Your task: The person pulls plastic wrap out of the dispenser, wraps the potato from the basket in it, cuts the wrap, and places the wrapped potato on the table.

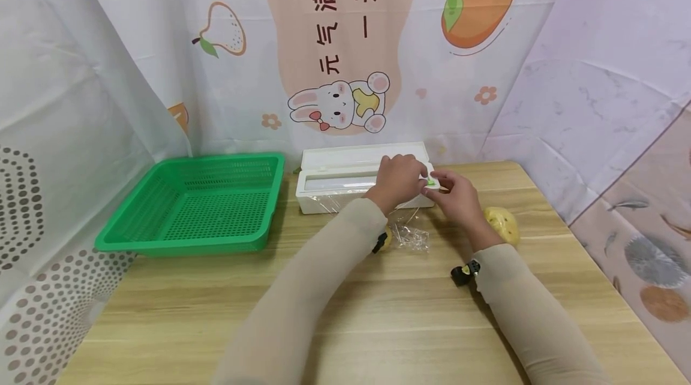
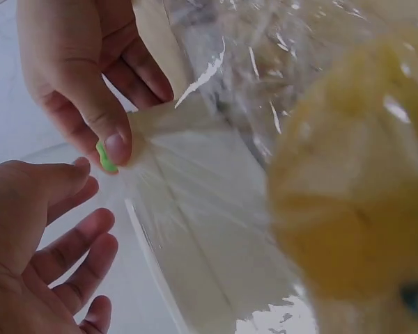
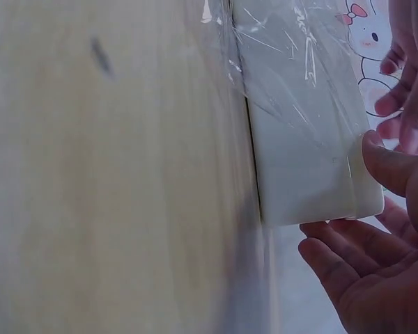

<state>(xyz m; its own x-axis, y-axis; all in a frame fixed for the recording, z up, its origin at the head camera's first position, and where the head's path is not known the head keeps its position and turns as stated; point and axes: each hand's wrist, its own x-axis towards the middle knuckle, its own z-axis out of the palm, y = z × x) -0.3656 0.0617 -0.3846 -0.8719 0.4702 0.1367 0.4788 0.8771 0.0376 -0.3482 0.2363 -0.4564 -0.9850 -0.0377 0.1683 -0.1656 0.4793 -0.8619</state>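
A white cling film box [image 1: 367, 202] stands at the back of the table with its lid raised. Clear film [image 1: 410, 236] hangs over its front onto the table. My right hand [image 1: 457, 196] grips the box's right end, thumb against a small green slider [image 2: 106, 157] there. Just beside it, my left hand [image 1: 398, 180] has loosely bent fingers and holds nothing; the left wrist view shows this hand [image 2: 42, 243] apart from the slider. A round yellow thing [image 2: 348, 188] sits under film before the box, mostly hidden by the left wrist in the head view.
A green plastic basket [image 1: 261, 241] stands left of the box. To the right, a yellow, dark-spotted lump [image 1: 502, 225] that looks like a potato lies behind the right forearm. A printed curtain [image 1: 227, 103] hangs along the table's back edge.
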